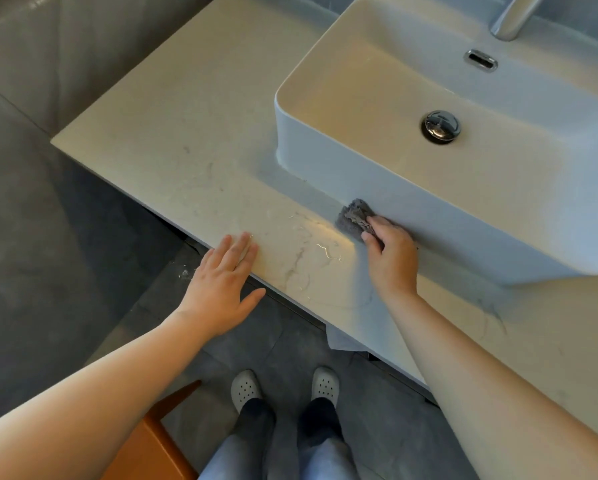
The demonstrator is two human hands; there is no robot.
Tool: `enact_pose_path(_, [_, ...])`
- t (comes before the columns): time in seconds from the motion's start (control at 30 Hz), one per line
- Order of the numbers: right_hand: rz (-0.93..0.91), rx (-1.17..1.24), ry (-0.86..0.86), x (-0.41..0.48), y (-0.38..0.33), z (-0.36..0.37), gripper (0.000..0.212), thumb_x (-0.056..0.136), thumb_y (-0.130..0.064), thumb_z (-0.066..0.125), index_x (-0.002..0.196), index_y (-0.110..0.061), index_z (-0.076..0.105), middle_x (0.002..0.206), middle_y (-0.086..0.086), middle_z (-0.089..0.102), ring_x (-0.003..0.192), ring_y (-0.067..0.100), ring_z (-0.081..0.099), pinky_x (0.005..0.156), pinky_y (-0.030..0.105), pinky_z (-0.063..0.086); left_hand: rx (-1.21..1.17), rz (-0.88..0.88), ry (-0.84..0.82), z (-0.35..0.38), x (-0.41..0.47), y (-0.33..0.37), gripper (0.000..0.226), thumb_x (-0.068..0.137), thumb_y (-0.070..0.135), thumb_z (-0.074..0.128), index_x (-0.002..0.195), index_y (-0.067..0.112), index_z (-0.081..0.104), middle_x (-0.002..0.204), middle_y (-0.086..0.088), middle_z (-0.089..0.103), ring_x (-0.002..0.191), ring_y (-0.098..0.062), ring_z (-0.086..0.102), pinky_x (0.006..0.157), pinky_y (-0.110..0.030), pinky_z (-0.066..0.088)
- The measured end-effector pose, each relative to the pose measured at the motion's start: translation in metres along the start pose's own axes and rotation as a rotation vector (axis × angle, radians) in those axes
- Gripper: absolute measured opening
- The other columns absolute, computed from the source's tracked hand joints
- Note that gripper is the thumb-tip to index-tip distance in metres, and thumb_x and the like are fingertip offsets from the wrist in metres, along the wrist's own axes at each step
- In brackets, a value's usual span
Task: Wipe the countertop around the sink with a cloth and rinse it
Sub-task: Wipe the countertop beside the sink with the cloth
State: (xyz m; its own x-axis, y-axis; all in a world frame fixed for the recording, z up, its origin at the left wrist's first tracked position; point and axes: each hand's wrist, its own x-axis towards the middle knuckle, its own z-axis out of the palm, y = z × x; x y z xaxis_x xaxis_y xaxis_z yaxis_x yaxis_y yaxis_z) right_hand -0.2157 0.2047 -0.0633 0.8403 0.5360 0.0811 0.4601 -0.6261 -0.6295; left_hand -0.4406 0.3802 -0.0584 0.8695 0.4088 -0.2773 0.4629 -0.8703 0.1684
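A pale marbled countertop runs from upper left to lower right. A white rectangular vessel sink stands on it, with a chrome drain plug and a chrome tap at the top. My right hand grips a small grey cloth and presses it on the counter against the sink's front wall. My left hand rests flat on the counter's front edge, fingers straight, thumb hanging off the edge. Wet streaks shine on the counter between the two hands.
Dark grey floor tiles lie below and left of the counter. A white sheet hangs under the counter's edge. An orange-brown piece of furniture stands at the bottom left beside my feet in grey clogs.
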Motion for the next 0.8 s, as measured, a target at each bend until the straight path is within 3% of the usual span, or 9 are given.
enact_pose_path(0.17, [-0.028, -0.001, -0.037, -0.008, -0.014, 0.013, 0.032, 0.091, -0.009, 0.058, 0.122, -0.008, 0.063, 0.123, 0.006, 0.065, 0.112, 0.027, 0.058, 0.098, 0.031, 0.04, -0.01, 0.004, -0.01, 0.002, 0.0, -0.003, 0.083, 0.082, 0.067, 0.018, 0.151, 0.019, 0.012, 0.159, 0.001, -0.001, 0.146, -0.027, -0.002, 0.117, -0.046, 0.016])
enact_pose_path(0.3, [-0.024, -0.003, -0.047, -0.029, -0.027, 0.019, 0.032, 0.091, -0.01, 0.059, 0.122, -0.01, 0.064, 0.124, 0.005, 0.065, 0.111, 0.025, 0.056, 0.095, 0.033, 0.042, 0.014, 0.029, -0.012, -0.002, 0.0, -0.005, 0.082, 0.082, 0.066, 0.018, 0.15, 0.019, 0.015, 0.159, -0.001, 0.002, 0.145, -0.029, 0.002, 0.117, -0.048, 0.011])
enact_pose_path(0.43, [-0.061, -0.004, -0.013, -0.059, -0.038, 0.026, 0.031, 0.087, -0.006, 0.064, 0.118, -0.009, 0.067, 0.118, 0.005, 0.068, 0.107, 0.025, 0.059, 0.091, 0.032, 0.044, 0.026, 0.066, -0.013, -0.007, 0.002, -0.011, 0.08, 0.082, 0.064, 0.018, 0.15, 0.021, 0.021, 0.158, -0.002, 0.011, 0.144, -0.03, 0.011, 0.116, -0.048, 0.01])
enact_pose_path(0.6, [-0.076, 0.006, -0.045, -0.092, -0.048, 0.031, 0.032, 0.086, -0.007, 0.066, 0.118, -0.011, 0.066, 0.117, 0.003, 0.068, 0.107, 0.021, 0.06, 0.091, 0.031, 0.047, -0.033, 0.123, 0.008, -0.017, 0.005, -0.021, 0.077, 0.083, 0.062, 0.02, 0.147, 0.02, 0.03, 0.155, -0.002, 0.024, 0.14, -0.028, 0.021, 0.114, -0.042, 0.019])
enact_pose_path(0.73, [-0.046, 0.058, -0.146, -0.113, -0.058, 0.028, 0.032, 0.086, -0.009, 0.066, 0.116, -0.016, 0.068, 0.115, -0.003, 0.068, 0.106, 0.015, 0.06, 0.092, 0.024, 0.044, -0.058, 0.061, 0.031, -0.024, 0.015, -0.035, 0.07, 0.09, 0.057, 0.033, 0.148, 0.02, 0.025, 0.156, -0.005, 0.016, 0.143, -0.028, 0.008, 0.115, -0.042, 0.016])
enact_pose_path(0.8, [0.021, 0.153, -0.256, -0.117, -0.064, 0.02, 0.03, 0.086, -0.01, 0.066, 0.115, -0.02, 0.069, 0.107, -0.01, 0.069, 0.093, 0.005, 0.061, 0.085, 0.022, 0.049, -0.058, 0.021, 0.017, -0.026, 0.021, -0.045, 0.069, 0.092, 0.054, 0.039, 0.15, 0.022, 0.018, 0.158, -0.005, 0.01, 0.144, -0.028, 0.004, 0.115, -0.042, 0.013])
